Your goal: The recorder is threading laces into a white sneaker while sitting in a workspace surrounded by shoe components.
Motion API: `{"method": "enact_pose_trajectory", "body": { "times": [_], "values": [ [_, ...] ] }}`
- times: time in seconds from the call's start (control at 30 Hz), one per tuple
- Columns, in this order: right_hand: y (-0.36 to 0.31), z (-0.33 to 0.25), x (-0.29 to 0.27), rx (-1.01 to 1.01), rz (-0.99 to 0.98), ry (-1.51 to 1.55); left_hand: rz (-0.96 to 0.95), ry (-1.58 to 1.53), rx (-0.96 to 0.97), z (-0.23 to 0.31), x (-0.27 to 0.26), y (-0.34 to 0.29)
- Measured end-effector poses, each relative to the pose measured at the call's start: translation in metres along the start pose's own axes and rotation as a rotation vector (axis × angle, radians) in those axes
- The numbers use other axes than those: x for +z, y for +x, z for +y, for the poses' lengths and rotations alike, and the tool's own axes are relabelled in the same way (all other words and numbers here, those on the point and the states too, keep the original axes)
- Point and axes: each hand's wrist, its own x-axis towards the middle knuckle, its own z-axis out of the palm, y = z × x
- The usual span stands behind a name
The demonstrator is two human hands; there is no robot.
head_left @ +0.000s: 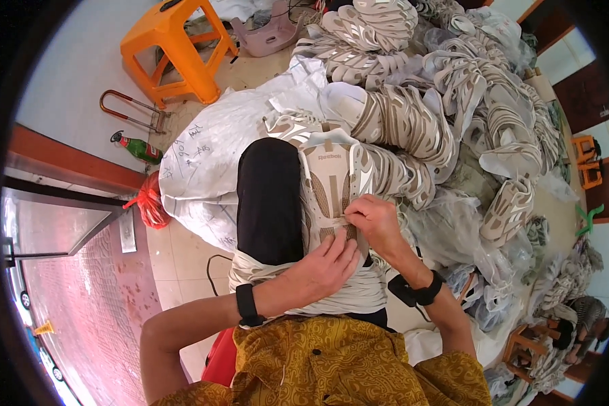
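Observation:
A white and beige shoe upper lies along my lap, tongue end pointing away from me. My left hand presses on its near end with fingers bent. My right hand pinches a white lace or strap that crosses the upper's middle. My black-trousered leg lies just left of the upper. A stack of flat white pieces rests under my wrists. Both wrists wear black bands.
A large heap of similar white and beige uppers fills the floor ahead and to the right. A white sack lies to the left, beside a red bag, a green bottle and an orange stool.

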Motion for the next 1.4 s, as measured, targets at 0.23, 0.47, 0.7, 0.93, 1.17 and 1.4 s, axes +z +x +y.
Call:
{"method": "enact_pose_trajectory", "body": {
  "times": [0.23, 0.47, 0.7, 0.93, 1.17, 1.4],
  "values": [
    [-0.004, 0.002, 0.007, -0.106, 0.019, -0.248, 0.017, -0.01, -0.006, 0.0, 0.003, -0.001],
    [0.004, 0.001, 0.005, -0.095, -0.049, -0.141, 0.027, -0.003, -0.008, 0.001, 0.007, 0.0],
    [0.011, 0.001, 0.004, 0.019, -0.209, 0.035, 0.043, -0.056, -0.04, 0.0, 0.009, -0.004],
    [0.012, -0.001, -0.005, 0.099, -0.094, 0.067, 0.043, -0.071, -0.019, -0.001, 0.008, -0.004],
    [0.013, 0.012, -0.002, 0.327, -0.145, 0.472, 0.029, -0.072, -0.017, -0.002, 0.006, -0.005],
    [0.015, 0.009, -0.001, 0.359, -0.134, 0.4, 0.005, -0.088, -0.035, -0.002, 0.006, -0.006]
  ]
}}
